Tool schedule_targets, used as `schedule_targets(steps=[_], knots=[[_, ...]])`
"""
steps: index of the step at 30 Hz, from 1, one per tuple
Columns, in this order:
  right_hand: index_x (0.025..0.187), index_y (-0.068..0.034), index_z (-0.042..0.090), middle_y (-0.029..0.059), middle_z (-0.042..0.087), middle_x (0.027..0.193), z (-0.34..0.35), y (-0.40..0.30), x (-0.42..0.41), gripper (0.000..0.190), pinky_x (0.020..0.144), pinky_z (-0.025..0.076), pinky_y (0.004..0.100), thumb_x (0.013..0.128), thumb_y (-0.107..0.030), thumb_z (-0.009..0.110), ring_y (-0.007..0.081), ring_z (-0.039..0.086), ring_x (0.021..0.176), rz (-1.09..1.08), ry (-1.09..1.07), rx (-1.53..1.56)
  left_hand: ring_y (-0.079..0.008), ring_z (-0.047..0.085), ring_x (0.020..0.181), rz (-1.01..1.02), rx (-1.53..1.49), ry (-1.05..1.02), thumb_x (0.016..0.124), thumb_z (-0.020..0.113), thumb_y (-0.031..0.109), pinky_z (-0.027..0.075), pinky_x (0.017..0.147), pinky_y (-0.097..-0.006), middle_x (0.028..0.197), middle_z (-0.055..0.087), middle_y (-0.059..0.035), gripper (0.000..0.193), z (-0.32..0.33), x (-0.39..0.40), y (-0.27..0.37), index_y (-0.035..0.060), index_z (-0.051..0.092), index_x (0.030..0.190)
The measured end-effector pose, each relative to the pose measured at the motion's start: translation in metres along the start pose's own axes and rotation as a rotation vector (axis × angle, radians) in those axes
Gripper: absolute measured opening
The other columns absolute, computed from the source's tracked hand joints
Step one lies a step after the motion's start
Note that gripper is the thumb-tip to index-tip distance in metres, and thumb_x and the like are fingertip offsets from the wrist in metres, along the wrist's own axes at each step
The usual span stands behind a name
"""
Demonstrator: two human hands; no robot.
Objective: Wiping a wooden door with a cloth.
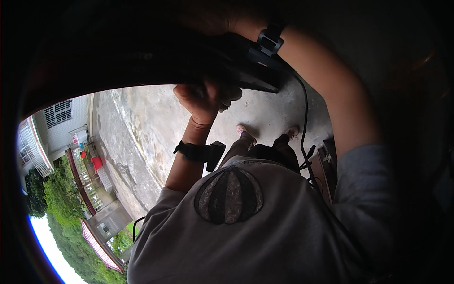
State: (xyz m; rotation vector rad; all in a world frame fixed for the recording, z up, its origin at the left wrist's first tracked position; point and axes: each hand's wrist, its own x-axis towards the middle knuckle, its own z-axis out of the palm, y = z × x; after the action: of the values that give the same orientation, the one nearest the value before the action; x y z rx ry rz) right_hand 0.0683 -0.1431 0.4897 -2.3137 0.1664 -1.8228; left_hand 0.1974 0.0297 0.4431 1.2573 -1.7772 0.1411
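Observation:
My left hand is raised in front of my chest, fingers curled, at the lower edge of a large dark panel. A dark grey lumpy item shows at its fingers; deep shadow hides what it is. Higher up and to the right, my right hand reaches across the dark area. Its fingers are lost in the shadow, so what it touches cannot be made out. A black strap with a small device sits on each wrist, the left device and the right device.
A black cable hangs from near the right wrist down along my side. Below is a concrete floor with my feet on it. A brownish box-like object stands at the right. Outdoors at left are a tiled building, railings and trees.

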Motion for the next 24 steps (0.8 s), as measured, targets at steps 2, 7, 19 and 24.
schedule_targets(steps=[2,7,19,24], knots=[[0.068,-0.004,0.053,0.0178,0.056,0.07,0.006,0.0,-0.005,0.027,0.065,0.04,0.0478,0.083,-0.024,0.045,0.0386,0.053,0.071,-0.008,0.085,0.002,-0.0084,0.043,0.063,-0.068,-0.106,-0.002,0.078,0.064,0.016,0.033,0.055,-0.0239,0.074,0.048,-0.0013,0.022,0.001,0.005,0.01,0.0057,0.047,0.087],[0.073,-0.005,0.054,0.0156,0.056,0.073,0.013,0.003,-0.027,0.023,0.064,0.04,0.048,0.087,-0.02,0.043,0.0363,0.053,0.072,0.213,-0.097,-0.02,-0.0094,0.048,0.055,-0.103,-0.184,-0.005,0.077,0.061,0.007,0.039,0.051,-0.0239,0.063,0.052,-0.002,0.01,0.003,0.006,0.01,0.0053,0.052,0.081],[0.087,-0.003,0.06,0.024,0.059,0.074,0.005,-0.032,-0.007,0.026,0.06,0.046,0.0467,0.092,-0.024,0.045,0.0415,0.059,0.071,0.763,-0.258,-0.067,-0.013,0.056,0.064,-0.544,-0.779,-0.01,0.084,0.059,0.013,0.045,0.056,-0.0243,0.073,0.059,-0.005,0.013,0.01,0.0,0.006,0.0012,0.054,0.088],[0.089,-0.002,0.061,0.0252,0.059,0.076,0.014,-0.012,-0.024,0.032,0.063,0.046,0.0475,0.092,-0.029,0.043,0.0429,0.058,0.07,0.54,-0.202,-0.186,-0.0165,0.059,0.08,-0.333,-0.55,-0.012,0.085,0.054,0.01,0.047,0.072,-0.0278,0.092,0.06,-0.007,0.019,0.014,0.015,0.016,0.0005,0.052,0.102]])
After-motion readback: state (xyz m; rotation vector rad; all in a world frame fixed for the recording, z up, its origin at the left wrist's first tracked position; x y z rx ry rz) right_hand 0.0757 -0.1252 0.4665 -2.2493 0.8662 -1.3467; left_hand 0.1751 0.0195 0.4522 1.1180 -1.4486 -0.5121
